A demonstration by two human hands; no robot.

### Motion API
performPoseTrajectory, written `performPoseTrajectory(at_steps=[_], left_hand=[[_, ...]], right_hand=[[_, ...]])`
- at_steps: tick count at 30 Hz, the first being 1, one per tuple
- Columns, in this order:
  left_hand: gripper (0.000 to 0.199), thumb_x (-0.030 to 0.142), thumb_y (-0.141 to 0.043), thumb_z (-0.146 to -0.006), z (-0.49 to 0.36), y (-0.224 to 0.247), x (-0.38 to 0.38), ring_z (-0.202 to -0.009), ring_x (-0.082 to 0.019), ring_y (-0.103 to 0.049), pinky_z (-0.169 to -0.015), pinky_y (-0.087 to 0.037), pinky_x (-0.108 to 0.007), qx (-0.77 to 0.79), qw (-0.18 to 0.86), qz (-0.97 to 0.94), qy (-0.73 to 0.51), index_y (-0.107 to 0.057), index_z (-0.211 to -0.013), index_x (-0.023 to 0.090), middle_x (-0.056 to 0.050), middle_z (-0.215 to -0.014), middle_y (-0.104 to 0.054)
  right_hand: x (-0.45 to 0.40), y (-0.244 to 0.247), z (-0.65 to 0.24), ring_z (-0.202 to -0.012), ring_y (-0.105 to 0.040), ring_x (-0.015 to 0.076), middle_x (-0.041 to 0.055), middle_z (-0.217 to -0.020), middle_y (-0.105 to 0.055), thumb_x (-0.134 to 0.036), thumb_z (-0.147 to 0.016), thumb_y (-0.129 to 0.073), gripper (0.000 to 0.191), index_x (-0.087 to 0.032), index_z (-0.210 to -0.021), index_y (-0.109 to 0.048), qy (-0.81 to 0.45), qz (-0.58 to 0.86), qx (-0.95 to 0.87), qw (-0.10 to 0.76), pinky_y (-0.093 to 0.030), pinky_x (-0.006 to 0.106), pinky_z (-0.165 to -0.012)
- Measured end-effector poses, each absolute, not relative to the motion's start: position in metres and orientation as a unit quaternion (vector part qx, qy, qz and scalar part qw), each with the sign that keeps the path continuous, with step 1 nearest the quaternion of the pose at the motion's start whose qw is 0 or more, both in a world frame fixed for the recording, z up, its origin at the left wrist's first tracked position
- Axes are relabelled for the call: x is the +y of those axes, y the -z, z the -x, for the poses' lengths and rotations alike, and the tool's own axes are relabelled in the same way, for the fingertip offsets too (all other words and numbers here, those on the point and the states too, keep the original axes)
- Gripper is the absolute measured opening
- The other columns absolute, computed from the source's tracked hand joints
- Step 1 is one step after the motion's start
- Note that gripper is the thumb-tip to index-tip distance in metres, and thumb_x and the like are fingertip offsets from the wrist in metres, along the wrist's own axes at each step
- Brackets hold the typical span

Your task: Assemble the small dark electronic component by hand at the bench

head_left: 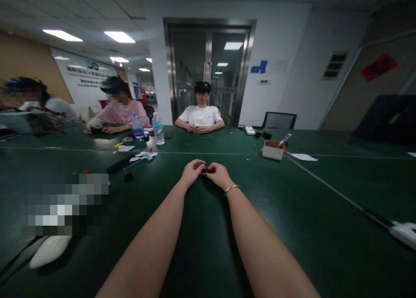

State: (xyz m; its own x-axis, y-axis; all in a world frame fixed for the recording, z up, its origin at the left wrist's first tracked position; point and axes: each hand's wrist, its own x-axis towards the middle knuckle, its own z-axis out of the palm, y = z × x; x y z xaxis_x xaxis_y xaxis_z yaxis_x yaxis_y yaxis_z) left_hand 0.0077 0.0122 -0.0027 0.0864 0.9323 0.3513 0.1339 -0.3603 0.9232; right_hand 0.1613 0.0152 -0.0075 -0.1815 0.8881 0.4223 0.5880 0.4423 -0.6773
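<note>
Both my arms reach forward over the dark green table (201, 228). My left hand (193, 171) has its fingers closed in a pinch on a small dark object (205, 170). From the other side, my right hand (219, 174) pinches the same object, with a silver bangle (232, 189) round its wrist. The object is too small and too covered by the fingertips to name. The hands almost meet, low over the tabletop.
Two water bottles (158, 129) stand at the far left. A small box (273, 150) sits right, by a cable (325, 183) running to a white power strip (403, 234). Papers (143, 156) and a blurred-out item (65, 205) lie left. Several people sit beyond, one person (200, 116) opposite.
</note>
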Motion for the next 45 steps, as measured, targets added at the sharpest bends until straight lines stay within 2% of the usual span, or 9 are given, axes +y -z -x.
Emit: performPoseTrajectory(at_steps=[3, 5, 9, 18, 23, 27, 34, 37, 45], left_hand=[[0.02, 0.025, -0.053, -0.078, -0.0093, -0.0003, 0.0088, -0.089, -0.017, -0.06, -0.067, -0.049, -0.026, 0.419, 0.396, -0.619, -0.533, -0.064, -0.092, 0.017, -0.008, -0.097, -0.065], [0.02, 0.022, -0.052, -0.078, -0.0099, -0.0016, 0.0071, -0.092, -0.017, -0.06, -0.069, -0.049, -0.026, 0.41, 0.407, -0.619, -0.533, -0.063, -0.094, 0.017, -0.008, -0.098, -0.065], [0.025, 0.023, -0.055, -0.077, -0.0093, -0.0012, 0.0068, -0.086, -0.016, -0.06, -0.068, -0.049, -0.026, 0.401, 0.404, -0.626, -0.534, -0.062, -0.1, 0.019, -0.006, -0.089, -0.064], [0.028, 0.035, -0.063, -0.07, -0.0075, 0.0032, 0.0132, -0.075, -0.016, -0.06, -0.062, -0.049, -0.025, 0.418, 0.399, -0.621, -0.529, -0.064, -0.09, 0.016, -0.006, -0.079, -0.065], [0.028, 0.036, -0.067, -0.067, -0.0085, 0.0023, 0.0118, -0.079, -0.017, -0.061, -0.063, -0.049, -0.026, 0.426, 0.399, -0.607, -0.54, -0.064, -0.085, 0.015, -0.008, -0.083, -0.066], [0.03, 0.033, -0.067, -0.068, -0.0083, 0.0006, 0.0097, -0.082, -0.017, -0.062, -0.063, -0.05, -0.025, 0.412, 0.404, -0.613, -0.54, -0.064, -0.092, 0.016, -0.008, -0.089, -0.067], [0.023, 0.027, -0.051, -0.08, -0.007, 0.0001, 0.0094, -0.09, -0.018, -0.061, -0.063, -0.05, -0.024, 0.405, 0.413, -0.623, -0.527, -0.066, -0.094, 0.018, -0.008, -0.097, -0.066], [0.024, 0.026, -0.054, -0.078, -0.0065, 0.0002, 0.0095, -0.089, -0.018, -0.061, -0.064, -0.05, -0.025, 0.398, 0.407, -0.629, -0.528, -0.067, -0.095, 0.017, -0.008, -0.096, -0.067], [0.027, 0.037, -0.062, -0.072, -0.0055, 0.0025, 0.012, -0.077, -0.018, -0.061, -0.063, -0.049, -0.028, 0.434, 0.358, -0.635, -0.53, -0.067, -0.089, 0.016, -0.008, -0.085, -0.067]], right_hand=[[0.0146, 0.0074, -0.1615, -0.063, -0.054, 0.0118, -0.0014, -0.068, -0.061, -0.029, -0.061, -0.069, 0.017, -0.017, -0.071, -0.061, -0.189, 0.5, -0.741, 0.406, -0.04, 0.023, -0.058], [0.0145, 0.0076, -0.1617, -0.063, -0.054, 0.012, -0.0014, -0.068, -0.062, -0.028, -0.061, -0.069, 0.017, -0.017, -0.07, -0.06, -0.189, 0.499, -0.74, 0.411, -0.04, 0.023, -0.058], [0.0144, 0.0072, -0.1617, -0.064, -0.054, 0.0119, -0.0009, -0.069, -0.062, -0.029, -0.062, -0.069, 0.017, -0.017, -0.07, -0.061, -0.191, 0.498, -0.74, 0.41, -0.04, 0.023, -0.059], [0.0098, 0.0043, -0.1612, -0.065, -0.056, 0.0127, -0.0005, -0.07, -0.063, -0.029, -0.064, -0.068, 0.016, -0.017, -0.072, -0.061, -0.178, 0.499, -0.746, 0.405, -0.04, 0.023, -0.059], [0.009, 0.0035, -0.16, -0.064, -0.055, 0.0124, -0.0004, -0.069, -0.062, -0.026, -0.063, -0.069, 0.014, -0.017, -0.07, -0.06, -0.16, 0.498, -0.747, 0.41, -0.04, 0.023, -0.058], [0.009, 0.0027, -0.1594, -0.064, -0.054, 0.0123, -0.0007, -0.068, -0.061, -0.026, -0.063, -0.069, 0.014, -0.017, -0.069, -0.06, -0.149, 0.502, -0.751, 0.403, -0.039, 0.023, -0.058], [0.0113, 0.0051, -0.1604, -0.064, -0.054, 0.0122, -0.0004, -0.07, -0.062, -0.027, -0.063, -0.069, 0.014, -0.018, -0.07, -0.06, -0.167, 0.503, -0.747, 0.402, -0.039, 0.023, -0.059], [0.0121, 0.006, -0.1608, -0.065, -0.054, 0.0123, -0.0005, -0.071, -0.062, -0.027, -0.063, -0.069, 0.015, -0.018, -0.071, -0.06, -0.173, 0.506, -0.744, 0.401, -0.039, 0.023, -0.058], [0.0064, 0.0008, -0.1602, -0.064, -0.054, 0.0125, -0.0006, -0.07, -0.061, -0.028, -0.064, -0.068, 0.015, -0.018, -0.072, -0.06, -0.164, 0.505, -0.75, 0.394, -0.039, 0.023, -0.058]])
